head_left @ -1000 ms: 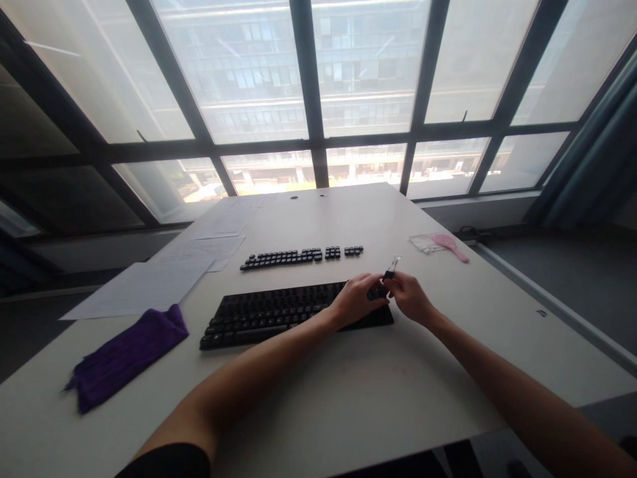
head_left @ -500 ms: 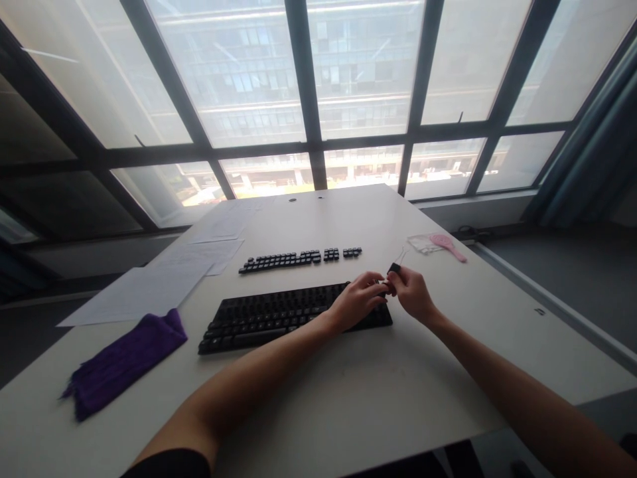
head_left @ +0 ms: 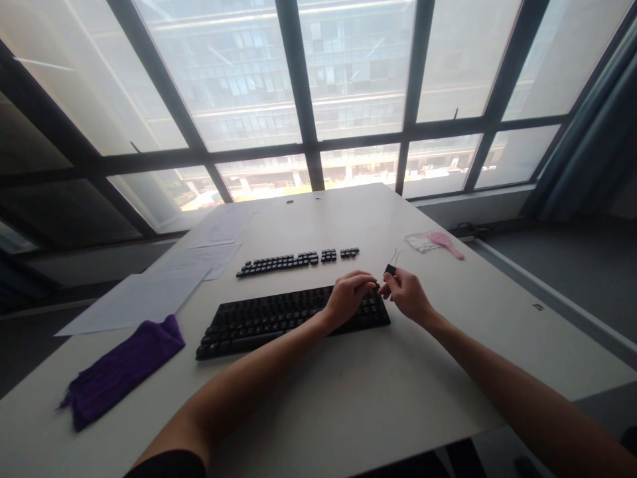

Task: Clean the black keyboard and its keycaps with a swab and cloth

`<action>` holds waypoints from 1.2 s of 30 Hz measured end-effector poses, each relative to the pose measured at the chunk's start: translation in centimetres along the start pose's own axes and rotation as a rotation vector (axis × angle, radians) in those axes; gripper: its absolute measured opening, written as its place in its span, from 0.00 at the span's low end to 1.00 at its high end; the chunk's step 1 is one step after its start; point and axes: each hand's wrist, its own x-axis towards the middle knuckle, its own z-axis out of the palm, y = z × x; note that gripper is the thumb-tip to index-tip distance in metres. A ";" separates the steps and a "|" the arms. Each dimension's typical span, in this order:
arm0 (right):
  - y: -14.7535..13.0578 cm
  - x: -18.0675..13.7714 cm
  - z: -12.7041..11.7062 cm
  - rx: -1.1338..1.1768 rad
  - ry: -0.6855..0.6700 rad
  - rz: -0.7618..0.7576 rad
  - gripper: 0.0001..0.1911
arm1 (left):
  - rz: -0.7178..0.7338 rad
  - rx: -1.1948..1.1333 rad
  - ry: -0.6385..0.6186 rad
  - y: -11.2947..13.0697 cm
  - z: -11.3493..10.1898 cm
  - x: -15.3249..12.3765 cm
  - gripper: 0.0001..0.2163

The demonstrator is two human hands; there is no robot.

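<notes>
A black keyboard (head_left: 269,325) lies on the white desk, its upper rows stripped of caps and its lower rows still capped. My right hand (head_left: 408,292) grips a wire keycap puller (head_left: 390,269) above the keyboard's right end, thin wires rising from its black handle. Close beside it, my left hand (head_left: 351,295) is over the right part of the keyboard, fingers closed on a small dark keycap (head_left: 377,287), partly hidden by the fingertips. Behind the keyboard, loose black keycaps (head_left: 279,264) are laid out in rows and groups.
A purple cloth (head_left: 127,372) lies folded at the left. White paper sheets (head_left: 144,295) spread along the left side of the desk (head_left: 318,411). A pink-handled brush (head_left: 445,243) and a clear plastic bag (head_left: 418,242) rest at the right. Tall windows stand behind.
My hands have drawn slightly apart, the left moving a little left with the small keycap between its fingers. The puller stays in my right hand. The view has shifted slightly.
</notes>
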 end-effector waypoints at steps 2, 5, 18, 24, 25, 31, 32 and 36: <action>0.3 0.3 -0.2 0.030 0.034 0.012 0.17 | -0.087 0.035 0.043 -0.6 -0.9 0.9 0.09; 0.7 0.6 -0.5 0.054 0.060 0.013 0.18 | -0.213 0.155 0.036 -2.5 -2.3 2.8 0.06; 0.5 0.8 -1.1 0.055 0.064 -0.012 0.16 | -0.165 0.439 -0.372 -7.2 -1.9 4.5 0.08; 0.4 0.8 -1.4 0.055 0.061 -0.026 0.15 | -0.115 0.507 -0.427 -7.6 -1.2 5.9 0.08; 0.4 0.8 -1.4 0.055 0.064 -0.028 0.15 | -0.103 0.516 -0.448 -7.7 -1.1 6.1 0.08; 0.2 0.9 -1.6 0.054 0.069 -0.023 0.15 | -0.010 0.532 -0.538 -8.2 -1.1 6.4 0.11; 0.2 0.9 -1.6 0.053 0.068 -0.022 0.15 | -0.005 0.541 -0.539 -8.2 -1.1 6.4 0.11; 0.2 0.8 -1.6 0.055 0.065 -0.022 0.15 | -0.031 0.618 -0.516 -8.3 -0.5 7.2 0.07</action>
